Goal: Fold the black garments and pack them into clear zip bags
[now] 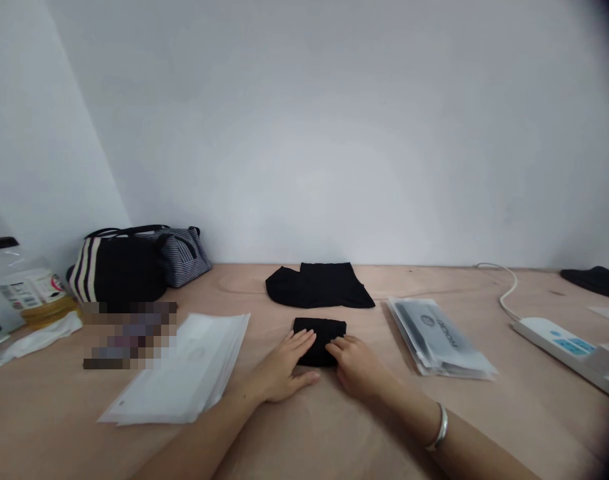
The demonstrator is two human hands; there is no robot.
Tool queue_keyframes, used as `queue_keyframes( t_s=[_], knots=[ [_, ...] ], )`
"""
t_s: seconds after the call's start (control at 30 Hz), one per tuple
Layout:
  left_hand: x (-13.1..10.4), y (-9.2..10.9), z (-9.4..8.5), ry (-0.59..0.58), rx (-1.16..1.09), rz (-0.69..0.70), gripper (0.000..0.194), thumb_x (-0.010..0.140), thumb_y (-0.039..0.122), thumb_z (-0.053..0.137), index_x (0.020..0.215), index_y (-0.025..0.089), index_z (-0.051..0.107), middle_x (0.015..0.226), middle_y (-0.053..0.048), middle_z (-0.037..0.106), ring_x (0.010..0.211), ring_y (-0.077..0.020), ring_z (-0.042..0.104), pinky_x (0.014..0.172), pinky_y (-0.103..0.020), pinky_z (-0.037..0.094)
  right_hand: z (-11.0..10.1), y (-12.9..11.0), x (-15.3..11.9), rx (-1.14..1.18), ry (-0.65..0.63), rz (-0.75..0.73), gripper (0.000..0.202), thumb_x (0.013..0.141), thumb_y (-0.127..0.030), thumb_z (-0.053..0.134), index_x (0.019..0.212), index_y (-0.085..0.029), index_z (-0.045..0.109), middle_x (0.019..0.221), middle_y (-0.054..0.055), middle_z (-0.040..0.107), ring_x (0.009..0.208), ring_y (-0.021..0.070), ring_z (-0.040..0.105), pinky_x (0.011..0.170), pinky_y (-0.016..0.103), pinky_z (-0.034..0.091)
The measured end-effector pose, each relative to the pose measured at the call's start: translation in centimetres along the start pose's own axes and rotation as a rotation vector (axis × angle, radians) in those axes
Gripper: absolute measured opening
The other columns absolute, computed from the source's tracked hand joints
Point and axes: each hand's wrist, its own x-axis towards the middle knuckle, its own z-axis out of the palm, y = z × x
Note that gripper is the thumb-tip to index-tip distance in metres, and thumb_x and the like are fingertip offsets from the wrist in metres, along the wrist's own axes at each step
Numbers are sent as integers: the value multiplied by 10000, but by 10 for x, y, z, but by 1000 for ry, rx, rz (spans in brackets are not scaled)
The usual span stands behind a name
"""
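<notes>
A small folded black cloth point(322, 333) lies on the table in front of me. My left hand point(287, 365) rests with its fingers spread on the cloth's left part, the thumb on the table below it. At the right edge of the cloth is my right hand point(353, 363), its fingers curled together against the fabric. Behind, nearer the wall, another black cloth point(324, 285) lies flat. White translucent bags point(194, 367) are stacked at the left, and a pile of printed bags point(437, 337) with dark contents sits to the right.
Two striped bags point(129, 267) stand at the back left, beside a bottle point(29, 293) and a white tissue point(44, 337). A white power strip point(569, 347) with a cable is at the right, a black item point(597, 280) behind it. The wall bounds the table point(309, 433).
</notes>
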Motion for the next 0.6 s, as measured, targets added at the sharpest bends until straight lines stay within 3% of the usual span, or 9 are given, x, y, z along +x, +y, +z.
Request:
queue_keyframes(
  t_s=[0.13, 0.23, 0.37, 0.47, 0.6],
  knots=[
    [0, 4, -1, 40, 34, -13, 639, 781, 472, 506, 1315, 171, 322, 1353, -84, 360, 1244, -223, 299, 1039, -401, 222, -5, -2, 3, 127, 142, 122, 327, 630, -106, 468, 939, -166, 558, 908, 63, 573, 911, 192, 507, 980, 372, 236],
    [-2, 10, -7, 84, 28, 26, 579, 754, 328, 532, 1294, 209, 358, 1272, -66, 463, 1167, -234, 402, 1035, -435, 217, -11, 2, -2, 257, 158, 136, 328, 654, -95, 435, 956, -182, 530, 934, 54, 558, 904, 185, 505, 893, 347, 330],
    [-4, 17, -17, 226, -222, -15, 542, 686, 160, 485, 1219, 231, 421, 1182, -40, 528, 1077, -225, 480, 955, -388, 358, -26, 7, -7, 523, 220, 203, 316, 724, -140, 421, 1032, -195, 471, 941, 43, 565, 786, 159, 540, 694, 271, 420],
    [1, 17, -15, 383, -457, -155, 431, 764, 223, 455, 1192, 207, 403, 1094, -51, 561, 968, -196, 553, 814, -317, 470, -27, 11, -5, 681, 318, 285, 296, 769, -187, 414, 1063, -202, 455, 995, 40, 565, 867, 158, 536, 725, 268, 431],
    [9, 7, -1, 466, -420, -295, 383, 830, 319, 424, 1186, 181, 387, 1050, -69, 561, 858, -174, 593, 711, -300, 508, -8, 19, 0, 651, 308, 452, 241, 794, -232, 425, 1021, -185, 487, 978, 51, 569, 877, 165, 545, 732, 285, 449]
  ],
)
